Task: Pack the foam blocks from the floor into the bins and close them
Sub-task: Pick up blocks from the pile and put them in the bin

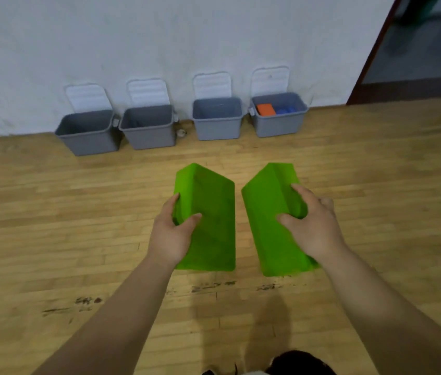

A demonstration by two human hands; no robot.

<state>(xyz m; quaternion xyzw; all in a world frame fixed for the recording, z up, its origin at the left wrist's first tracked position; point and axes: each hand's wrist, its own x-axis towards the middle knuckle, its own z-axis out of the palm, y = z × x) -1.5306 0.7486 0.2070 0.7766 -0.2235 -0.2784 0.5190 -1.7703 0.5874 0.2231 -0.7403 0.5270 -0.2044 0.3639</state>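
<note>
I hold two bright green foam blocks out in front of me, above the wooden floor. My left hand (172,234) grips the left green block (211,212), thumb on its top face and fingers round its left edge. My right hand (312,226) grips the right green block (268,212) the same way from its right side. Several grey bins stand in a row along the white wall, all with white lids tipped back: the far-left bin (88,133), the second bin (149,128), the third bin (218,119), and the right bin (279,116), which holds an orange block (265,109) and a blue block (284,110).
A small round object (181,132) lies on the floor between the second and third bins. A dark-framed doorway (403,50) opens at the upper right. Scuff marks (86,301) streak the wooden floor near me.
</note>
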